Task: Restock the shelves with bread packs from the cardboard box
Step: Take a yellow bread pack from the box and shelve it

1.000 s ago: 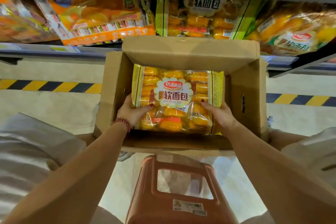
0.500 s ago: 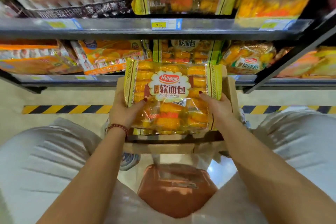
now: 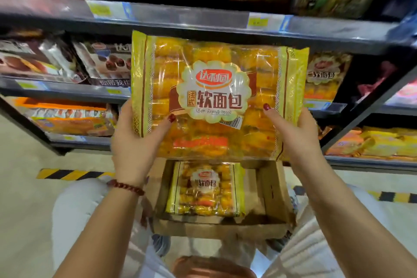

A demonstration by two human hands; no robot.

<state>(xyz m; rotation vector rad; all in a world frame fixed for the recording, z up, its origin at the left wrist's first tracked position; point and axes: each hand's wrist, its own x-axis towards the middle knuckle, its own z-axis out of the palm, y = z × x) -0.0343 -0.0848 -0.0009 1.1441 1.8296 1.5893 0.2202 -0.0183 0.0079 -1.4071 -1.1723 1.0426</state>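
Note:
A yellow pack of soft French bread (image 3: pixel 216 70) is held up in front of the shelves. My left hand (image 3: pixel 135 142) grips its lower left edge, thumb on the front. My right hand (image 3: pixel 295 135) grips its lower right edge the same way. Below it the open cardboard box (image 3: pixel 270 192) stands on the floor between my knees, with another bread pack (image 3: pixel 205 189) lying flat inside. Behind the held pack runs a grey shelf edge (image 3: pixel 203 20) with price tags.
Shelves hold dark chocolate-cake packs (image 3: pixel 67 61) at left, orange packs (image 3: pixel 72 117) lower left, matching yellow bread packs (image 3: pixel 325 74) at right and more yellow packs (image 3: pixel 383 142) lower right. An orange stool (image 3: pixel 209 266) sits under me. Yellow-black floor tape (image 3: pixel 67 174) runs along the shelf base.
Both hands have lifted the bread pack out of the box and up to shelf height. The view has tilted upward, showing higher shelves and a second pack left in the box.

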